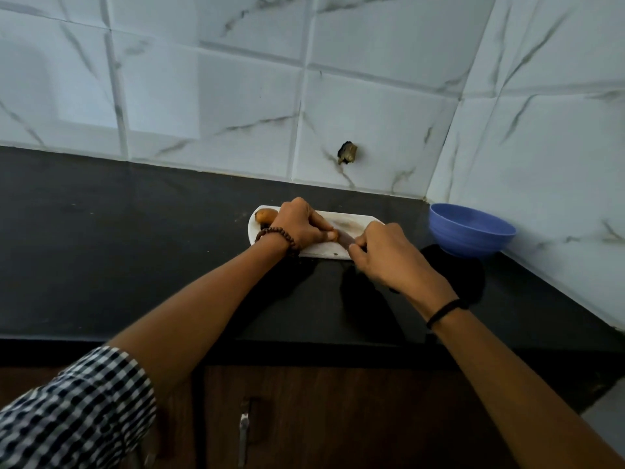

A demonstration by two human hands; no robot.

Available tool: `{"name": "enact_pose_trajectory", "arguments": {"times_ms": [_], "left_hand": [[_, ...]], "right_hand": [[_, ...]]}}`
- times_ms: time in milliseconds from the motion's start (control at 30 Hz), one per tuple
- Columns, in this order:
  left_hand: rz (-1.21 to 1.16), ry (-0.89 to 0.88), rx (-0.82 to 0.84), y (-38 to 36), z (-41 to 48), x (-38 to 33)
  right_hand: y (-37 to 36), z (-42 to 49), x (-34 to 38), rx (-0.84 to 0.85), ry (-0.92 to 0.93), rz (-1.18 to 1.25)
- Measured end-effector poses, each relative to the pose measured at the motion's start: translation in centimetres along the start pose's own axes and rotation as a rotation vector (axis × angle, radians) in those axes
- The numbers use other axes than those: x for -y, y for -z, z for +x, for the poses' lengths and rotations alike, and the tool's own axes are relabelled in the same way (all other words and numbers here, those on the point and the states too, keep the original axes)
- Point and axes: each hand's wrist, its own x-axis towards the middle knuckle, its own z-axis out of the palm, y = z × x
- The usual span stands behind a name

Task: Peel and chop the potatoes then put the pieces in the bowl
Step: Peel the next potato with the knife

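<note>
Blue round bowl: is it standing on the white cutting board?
No, the blue round bowl stands on the black countertop, right of the white cutting board and apart from it.

I see the right hand [389, 257] gripping a knife [346, 240], its blade beside the curled left hand [299, 225]; a potato [266, 215] lies just left of that hand, a bowl [470, 231] right of both.

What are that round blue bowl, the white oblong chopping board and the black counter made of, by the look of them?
The round blue bowl looks like plastic: matte, even colour, faint ridges inside. The white oblong chopping board is probably plastic too, smooth with brownish stains. The black counter seems to be polished stone with a dull sheen, though it could be laminate.
</note>
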Motion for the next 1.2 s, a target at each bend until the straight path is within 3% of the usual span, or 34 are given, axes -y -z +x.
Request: {"name": "enact_pose_trajectory", "arguments": {"times_ms": [267,467,633,833,1000,1200], "left_hand": [[0.048,-0.075,0.017,0.0,-0.2,0.1],[0.123,-0.103,0.093,0.1,-0.3,0.1],[0.102,-0.101,0.082,0.0,-0.2,0.3],[0.082,-0.086,0.024,0.1,0.3,0.8],[0.066,-0.082,0.013,0.1,0.5,0.9],[0.103,-0.080,-0.008,-0.3,0.7,1.2]], "right_hand": [[2.0,-3.4,0.3,0.139,-0.068,-0.074],[6.8,-5.0,-0.7,0.219,-0.086,0.064],[6.1,-4.0,-1.3,0.034,-0.120,0.182],[2.7,-1.4,-1.3,0.026,-0.191,0.218],[0.2,2.2,-1.0,-0.081,-0.204,0.295],[-0.8,5.3,-0.4,0.008,-0.184,0.423]]}}
